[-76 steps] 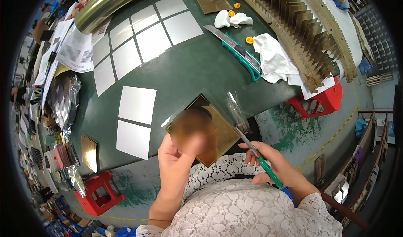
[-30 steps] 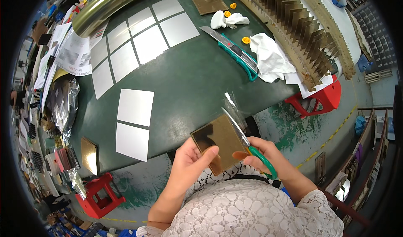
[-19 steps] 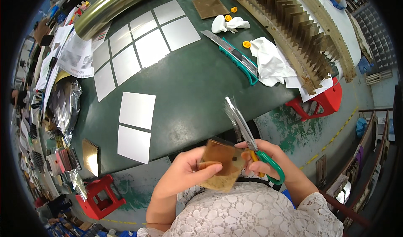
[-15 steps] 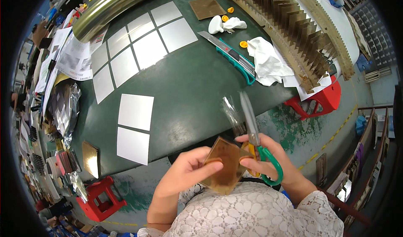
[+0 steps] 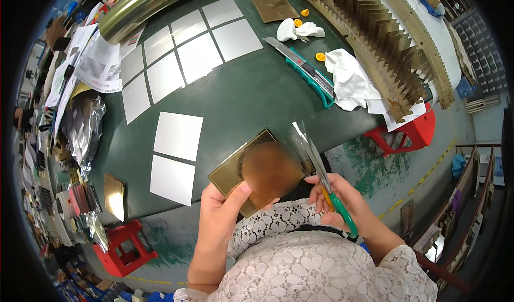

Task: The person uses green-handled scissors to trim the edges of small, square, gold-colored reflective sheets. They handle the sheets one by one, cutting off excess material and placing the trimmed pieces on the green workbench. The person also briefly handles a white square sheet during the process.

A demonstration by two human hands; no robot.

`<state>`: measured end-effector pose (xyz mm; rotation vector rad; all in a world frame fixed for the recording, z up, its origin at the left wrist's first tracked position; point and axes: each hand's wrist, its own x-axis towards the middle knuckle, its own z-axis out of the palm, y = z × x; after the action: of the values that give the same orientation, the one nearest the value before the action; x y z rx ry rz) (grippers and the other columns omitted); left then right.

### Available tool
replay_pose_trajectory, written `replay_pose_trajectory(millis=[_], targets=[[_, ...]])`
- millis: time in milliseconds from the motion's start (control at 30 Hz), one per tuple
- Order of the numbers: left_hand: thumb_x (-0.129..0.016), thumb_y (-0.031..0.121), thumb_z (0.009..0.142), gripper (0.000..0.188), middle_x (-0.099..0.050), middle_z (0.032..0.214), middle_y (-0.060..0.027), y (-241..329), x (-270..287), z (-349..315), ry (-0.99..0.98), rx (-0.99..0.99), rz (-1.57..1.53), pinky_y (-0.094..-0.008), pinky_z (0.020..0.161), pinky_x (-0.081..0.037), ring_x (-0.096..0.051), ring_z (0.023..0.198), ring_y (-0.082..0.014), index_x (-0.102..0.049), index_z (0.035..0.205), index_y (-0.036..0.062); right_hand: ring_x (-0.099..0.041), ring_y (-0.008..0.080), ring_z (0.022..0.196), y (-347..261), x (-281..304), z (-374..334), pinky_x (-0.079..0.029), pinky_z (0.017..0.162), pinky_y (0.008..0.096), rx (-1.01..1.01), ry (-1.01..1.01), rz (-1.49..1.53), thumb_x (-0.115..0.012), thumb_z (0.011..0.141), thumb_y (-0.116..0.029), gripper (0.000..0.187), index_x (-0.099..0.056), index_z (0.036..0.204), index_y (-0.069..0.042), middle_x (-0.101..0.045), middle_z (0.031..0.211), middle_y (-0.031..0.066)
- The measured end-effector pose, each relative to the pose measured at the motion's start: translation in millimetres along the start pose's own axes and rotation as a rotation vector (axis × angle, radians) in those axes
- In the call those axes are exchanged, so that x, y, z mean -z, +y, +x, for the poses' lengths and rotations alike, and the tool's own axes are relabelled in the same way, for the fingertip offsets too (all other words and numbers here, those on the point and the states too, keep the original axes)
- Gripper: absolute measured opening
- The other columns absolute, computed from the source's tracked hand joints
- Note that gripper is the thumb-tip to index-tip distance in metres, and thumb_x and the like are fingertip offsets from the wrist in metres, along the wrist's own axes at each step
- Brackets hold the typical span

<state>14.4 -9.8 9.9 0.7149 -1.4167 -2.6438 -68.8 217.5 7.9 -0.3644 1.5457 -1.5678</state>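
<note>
Hands up close to the chest now, over the near edge of the dark green table (image 5: 251, 96). Left hand (image 5: 222, 213) has its thumb pressed on the face of a square, shiny gold-brown mirror plate (image 5: 230, 171) and its fingers curled behind it, gripping the plate by its near corner. The plate sits tilted, hanging just off the table edge, and part of its face is blurred out. Right hand (image 5: 337, 197) is closed around green-handled scissors (image 5: 326, 187), fingers through the loops, metal blades pointing up and away. The blades lie along the plate's right edge, where a bit of clear plastic film (image 5: 300, 139) sticks up. Whether the blades are parted or shut is hard to tell from here.

On the table, flat white square sheets (image 5: 176, 136) lie in rows, well apart from the hands. Further back, a teal utility knife (image 5: 308, 74) rests beside a crumpled white cloth (image 5: 348, 80). Behind that, a toothed rack holding upright brown plates (image 5: 385, 40). Red plastic stool (image 5: 126, 246) stands on the floor to the left.
</note>
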Motion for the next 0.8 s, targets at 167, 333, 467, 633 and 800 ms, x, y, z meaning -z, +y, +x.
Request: replay_pose_trajectory(millis=[167,333,467,633,800], targets=[[-0.056,0.010,0.091,0.032,-0.066,0.098,-0.0223,1.6,-2.8,0.2,0.018,-0.032,0.041,-0.0344,0.060,-0.060,-0.070,0.076,-0.0310,-0.052,0.116,-0.0088,-0.051,0.0114,0.084,8.0,3.5,-6.6,-0.044,0.078,0.0254,-0.017,-0.052,-0.148,-0.082,0.073,-0.016,0.071,-0.044,0.133,-0.006,-0.054,0.100,0.0035],[-0.055,0.010,0.092,0.032,-0.066,0.101,-0.0216,0.3,-4.3,1.2,-0.004,-0.057,0.064,-0.0355,0.064,-0.060,-0.070,0.081,-0.0297,-0.052,0.117,-0.0091,-0.051,0.0118,0.084,5.7,2.9,-9.0,-0.045,0.078,0.0261,-0.001,-0.045,-0.190,-0.084,0.070,-0.020,0.075,-0.045,0.133,-0.006,-0.054,0.100,0.0039],[-0.055,0.011,0.092,0.033,-0.065,0.103,-0.0216,-2.3,-2.6,-1.2,0.020,-0.057,0.095,-0.0357,0.065,-0.060,-0.069,0.082,-0.0291,-0.051,0.118,-0.0095,-0.051,0.0119,0.084,4.3,3.1,-8.0,-0.045,0.077,0.0263,0.010,-0.047,-0.211,-0.084,0.070,-0.020,0.074,-0.046,0.132,-0.006,-0.054,0.100,0.0040],[-0.055,0.011,0.092,0.034,-0.065,0.103,-0.0218,-2.8,-2.4,-1.9,0.022,-0.044,0.097,-0.0352,0.065,-0.060,-0.070,0.083,-0.0293,-0.051,0.118,-0.0097,-0.050,0.0120,0.083,4.3,4.1,-7.2,-0.045,0.076,0.0261,0.009,-0.046,-0.229,-0.085,0.070,-0.023,0.074,-0.046,0.131,-0.006,-0.054,0.099,0.0037],[-0.056,0.011,0.092,0.034,-0.065,0.102,-0.0221,-3.8,-1.2,-0.2,0.019,-0.050,0.106,-0.0355,0.067,-0.061,-0.070,0.083,-0.0295,-0.050,0.118,-0.0099,-0.049,0.0109,0.081,4.8,4.8,-8.4,-0.044,0.073,0.0248,0.002,-0.035,-0.252,-0.085,0.070,-0.026,0.074,-0.047,0.130,-0.007,-0.054,0.096,0.0031]])
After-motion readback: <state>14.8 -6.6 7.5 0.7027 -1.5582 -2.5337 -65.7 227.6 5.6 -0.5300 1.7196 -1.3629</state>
